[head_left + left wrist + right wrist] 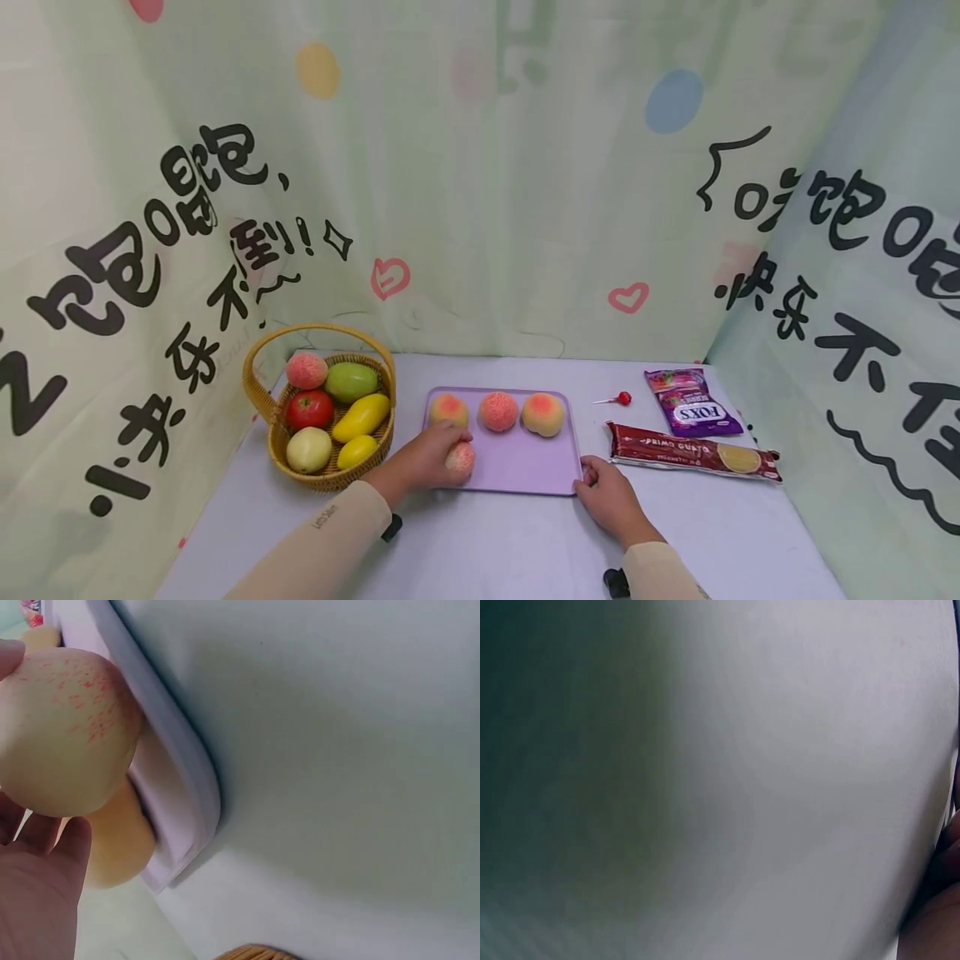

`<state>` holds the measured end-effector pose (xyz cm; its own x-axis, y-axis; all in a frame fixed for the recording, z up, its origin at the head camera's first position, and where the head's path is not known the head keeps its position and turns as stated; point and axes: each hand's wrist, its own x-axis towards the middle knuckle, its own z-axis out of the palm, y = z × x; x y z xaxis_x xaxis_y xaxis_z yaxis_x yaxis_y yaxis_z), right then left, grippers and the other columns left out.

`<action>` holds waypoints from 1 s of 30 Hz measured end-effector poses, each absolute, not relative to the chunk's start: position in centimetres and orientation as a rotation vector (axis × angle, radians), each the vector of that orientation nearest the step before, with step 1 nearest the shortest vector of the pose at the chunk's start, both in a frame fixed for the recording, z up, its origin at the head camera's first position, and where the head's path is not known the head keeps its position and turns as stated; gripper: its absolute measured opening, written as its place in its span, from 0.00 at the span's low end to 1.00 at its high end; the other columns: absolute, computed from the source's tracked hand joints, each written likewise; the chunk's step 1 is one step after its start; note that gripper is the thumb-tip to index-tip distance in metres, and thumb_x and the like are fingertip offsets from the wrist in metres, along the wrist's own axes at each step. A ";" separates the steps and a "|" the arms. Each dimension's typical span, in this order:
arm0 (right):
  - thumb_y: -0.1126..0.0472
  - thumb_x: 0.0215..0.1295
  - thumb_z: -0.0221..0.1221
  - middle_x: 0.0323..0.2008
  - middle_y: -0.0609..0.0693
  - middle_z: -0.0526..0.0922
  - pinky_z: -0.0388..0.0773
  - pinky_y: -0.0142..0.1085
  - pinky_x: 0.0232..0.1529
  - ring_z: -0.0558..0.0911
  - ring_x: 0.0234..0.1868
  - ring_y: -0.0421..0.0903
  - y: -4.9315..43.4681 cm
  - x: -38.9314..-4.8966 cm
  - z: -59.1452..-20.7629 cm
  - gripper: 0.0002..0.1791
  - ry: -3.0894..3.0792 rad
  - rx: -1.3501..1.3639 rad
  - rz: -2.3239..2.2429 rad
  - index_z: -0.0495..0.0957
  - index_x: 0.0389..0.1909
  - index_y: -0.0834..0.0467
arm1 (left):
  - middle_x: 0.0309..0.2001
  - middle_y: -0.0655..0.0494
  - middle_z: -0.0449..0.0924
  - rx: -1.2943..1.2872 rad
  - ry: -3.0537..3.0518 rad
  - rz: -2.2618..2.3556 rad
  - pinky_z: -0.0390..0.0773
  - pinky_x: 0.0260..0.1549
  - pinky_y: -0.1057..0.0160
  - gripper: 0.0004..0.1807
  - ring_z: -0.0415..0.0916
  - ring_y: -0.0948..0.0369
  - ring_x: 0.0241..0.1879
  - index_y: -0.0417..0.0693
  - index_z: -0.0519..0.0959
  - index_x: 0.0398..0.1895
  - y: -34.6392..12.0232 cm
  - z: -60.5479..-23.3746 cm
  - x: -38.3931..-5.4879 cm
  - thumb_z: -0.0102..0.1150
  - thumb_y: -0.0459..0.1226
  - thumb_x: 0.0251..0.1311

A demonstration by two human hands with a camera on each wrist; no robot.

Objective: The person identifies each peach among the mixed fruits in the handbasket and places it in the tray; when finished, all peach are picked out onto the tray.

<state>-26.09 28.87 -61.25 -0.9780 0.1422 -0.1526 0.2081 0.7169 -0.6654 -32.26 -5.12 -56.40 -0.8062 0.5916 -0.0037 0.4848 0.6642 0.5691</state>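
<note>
My left hand (435, 454) grips a peach (71, 731) with thumb and fingers around it, over the front left part of a purple tray (517, 462). Along the tray's back side sit three more peaches: one at the left (448, 408), a redder one in the middle (498, 412) and another at the right (543, 414). At the tray's front right corner, my right hand (603, 496) pinches the rim. Only a bit of that hand's curled fingers (949, 859) shows in the right wrist view.
Left of the tray stands a wicker basket (276, 446) with a tall handle, holding several fruits. To the right lie a red lollipop (624, 398), a purple FOX'S candy bag (693, 404) and a dark red spaghetti pack (675, 450). Printed curtains surround the table.
</note>
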 end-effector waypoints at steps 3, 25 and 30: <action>0.61 0.66 0.65 0.33 0.49 0.75 0.71 0.38 0.37 0.72 0.34 0.45 29.0 -26.1 -61.3 0.27 2.819 0.293 -1.117 0.75 0.63 0.66 | 0.55 0.57 0.75 0.921 2.707 0.806 0.77 0.60 0.55 0.27 0.73 0.61 0.51 0.49 0.79 0.61 -5.2 -56.0 -32.1 0.72 0.46 0.59; 0.60 0.67 0.64 0.34 0.50 0.75 0.72 0.39 0.38 0.73 0.37 0.46 28.9 -26.0 -61.0 0.28 2.805 0.276 -1.105 0.73 0.65 0.67 | 0.63 0.58 0.75 1.134 2.741 0.627 0.76 0.63 0.59 0.27 0.72 0.61 0.60 0.52 0.76 0.65 -6.9 -50.5 -30.1 0.67 0.45 0.64; 0.60 0.68 0.64 0.34 0.50 0.75 0.72 0.39 0.39 0.73 0.37 0.46 29.0 -26.0 -61.2 0.28 2.800 0.278 -1.101 0.73 0.65 0.67 | 0.64 0.56 0.75 1.119 2.777 0.695 0.74 0.66 0.54 0.29 0.72 0.57 0.63 0.51 0.74 0.67 -8.2 -49.2 -30.0 0.67 0.46 0.64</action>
<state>-26.01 28.99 -61.16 -0.9760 0.1264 -0.1773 0.2133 0.7184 -0.6621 -30.05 -8.23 -49.22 -0.7330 0.6724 0.1029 0.6416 0.6333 0.4327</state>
